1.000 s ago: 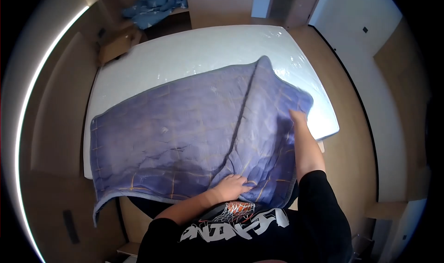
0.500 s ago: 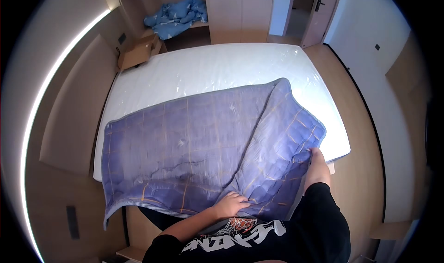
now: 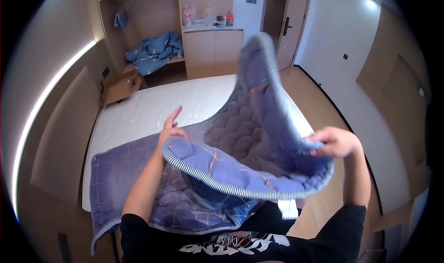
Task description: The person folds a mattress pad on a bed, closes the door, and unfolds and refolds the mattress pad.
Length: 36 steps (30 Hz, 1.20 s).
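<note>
A purple quilted mattress pad [image 3: 122, 170] with yellow lines and a striped border lies partly on the white mattress [image 3: 152, 103]. Its right part is lifted and curled, baring a grey-brown underside. My left hand [image 3: 171, 132] is at a raised corner of the pad, index finger stretched upward; the grip is partly hidden behind the fabric. Over on the right, my right hand [image 3: 335, 143] pinches the striped edge. One flap rises above it, blurred by motion. A white label [image 3: 288, 209] hangs from the lower border.
A cardboard box [image 3: 119, 90] stands by the far left mattress corner. Behind are a crumpled blue quilt [image 3: 157, 52] on a shelf and a cabinet [image 3: 212, 54] with bottles [image 3: 188, 16] on top. An open door [image 3: 292, 29] is at the back right; the padded headboard [image 3: 62, 129] is left.
Both hands have risen from the pad's near right area, the left moving forward and left. The pad's right part has been lifted and curled up. The view has tilted upward.
</note>
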Each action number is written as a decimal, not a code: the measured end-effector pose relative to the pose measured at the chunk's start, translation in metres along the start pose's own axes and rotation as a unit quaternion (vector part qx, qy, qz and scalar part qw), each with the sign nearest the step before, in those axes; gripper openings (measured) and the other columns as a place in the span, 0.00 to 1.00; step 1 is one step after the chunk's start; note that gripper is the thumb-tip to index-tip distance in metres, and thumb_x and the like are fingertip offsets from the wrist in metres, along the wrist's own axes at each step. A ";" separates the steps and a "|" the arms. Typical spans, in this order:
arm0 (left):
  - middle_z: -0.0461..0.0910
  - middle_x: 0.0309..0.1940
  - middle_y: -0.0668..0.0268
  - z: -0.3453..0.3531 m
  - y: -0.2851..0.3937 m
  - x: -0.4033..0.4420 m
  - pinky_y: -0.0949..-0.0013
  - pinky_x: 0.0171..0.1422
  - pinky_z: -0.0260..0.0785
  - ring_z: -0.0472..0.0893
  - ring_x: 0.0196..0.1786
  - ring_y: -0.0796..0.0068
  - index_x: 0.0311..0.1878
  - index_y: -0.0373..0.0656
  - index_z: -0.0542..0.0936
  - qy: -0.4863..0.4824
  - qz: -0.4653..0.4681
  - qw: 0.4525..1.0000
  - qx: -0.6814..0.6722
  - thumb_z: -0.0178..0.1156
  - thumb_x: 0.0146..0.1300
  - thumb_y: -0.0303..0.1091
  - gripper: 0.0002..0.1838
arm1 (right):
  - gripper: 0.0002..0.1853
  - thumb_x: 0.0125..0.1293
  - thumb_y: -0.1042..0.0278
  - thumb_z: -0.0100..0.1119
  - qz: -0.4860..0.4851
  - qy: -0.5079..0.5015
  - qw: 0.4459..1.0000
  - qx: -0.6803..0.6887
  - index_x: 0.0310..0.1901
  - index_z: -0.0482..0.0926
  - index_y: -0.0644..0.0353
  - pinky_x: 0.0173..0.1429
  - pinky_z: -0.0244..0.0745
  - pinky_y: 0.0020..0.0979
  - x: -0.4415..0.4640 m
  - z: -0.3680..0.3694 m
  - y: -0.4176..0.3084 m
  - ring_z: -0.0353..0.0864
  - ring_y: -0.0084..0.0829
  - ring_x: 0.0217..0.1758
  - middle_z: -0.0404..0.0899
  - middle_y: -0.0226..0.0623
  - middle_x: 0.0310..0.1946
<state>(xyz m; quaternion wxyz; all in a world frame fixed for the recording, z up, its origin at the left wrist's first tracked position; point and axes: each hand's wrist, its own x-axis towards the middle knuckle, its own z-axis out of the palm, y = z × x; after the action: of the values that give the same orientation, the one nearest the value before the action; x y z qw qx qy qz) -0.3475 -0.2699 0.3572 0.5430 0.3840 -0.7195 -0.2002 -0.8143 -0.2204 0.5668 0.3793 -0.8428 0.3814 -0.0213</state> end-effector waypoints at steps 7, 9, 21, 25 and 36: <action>0.76 0.54 0.55 0.047 0.102 0.058 0.63 0.59 0.66 0.73 0.56 0.66 0.34 0.39 0.83 -0.170 0.105 0.977 -0.069 0.65 0.48 0.29 0.09 | 0.23 0.59 0.87 0.52 0.036 0.059 0.994 0.081 0.58 0.75 0.64 0.62 0.68 0.29 -0.091 0.033 0.017 0.76 0.32 0.57 0.78 0.40 0.54; 0.80 0.29 0.66 0.076 0.086 0.045 0.73 0.41 0.70 0.77 0.34 0.78 0.34 0.37 0.79 -0.195 0.047 0.960 -0.198 0.64 0.50 0.27 0.08 | 0.20 0.60 0.81 0.56 0.108 0.194 0.967 0.128 0.56 0.75 0.66 0.59 0.70 0.30 -0.105 0.053 0.040 0.77 0.28 0.50 0.80 0.36 0.47; 0.74 0.28 0.64 0.137 0.160 0.013 0.70 0.37 0.66 0.75 0.33 0.70 0.30 0.41 0.74 -0.123 0.056 0.989 -0.063 0.66 0.42 0.26 0.11 | 0.22 0.43 0.73 0.69 -0.191 0.319 0.892 -0.255 0.44 0.75 0.63 0.57 0.68 0.41 -0.014 0.115 -0.040 0.75 0.45 0.51 0.75 0.44 0.46; 0.76 0.32 0.60 0.118 0.170 0.012 0.68 0.39 0.68 0.76 0.34 0.65 0.32 0.39 0.75 -0.189 0.115 0.971 -0.095 0.69 0.47 0.28 0.12 | 0.15 0.46 0.77 0.65 -0.152 0.375 0.853 -0.330 0.39 0.80 0.58 0.65 0.63 0.44 -0.008 0.079 -0.054 0.65 0.53 0.64 0.64 0.50 0.62; 0.75 0.51 0.57 0.108 0.204 0.009 0.69 0.58 0.67 0.76 0.53 0.71 0.61 0.35 0.66 -0.241 0.044 0.948 -0.201 0.57 0.63 0.25 0.23 | 0.15 0.58 0.58 0.67 -0.108 0.142 0.982 -0.063 0.27 0.81 0.64 0.30 0.70 0.31 0.006 0.072 -0.060 0.75 0.35 0.21 0.74 0.40 0.18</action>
<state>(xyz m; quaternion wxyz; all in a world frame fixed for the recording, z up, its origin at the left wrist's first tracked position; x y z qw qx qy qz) -0.5177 -0.1633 0.4705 0.4274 0.1751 -0.7901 -0.4031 -0.7485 -0.1546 0.5539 0.2624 -0.8896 0.3389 -0.1576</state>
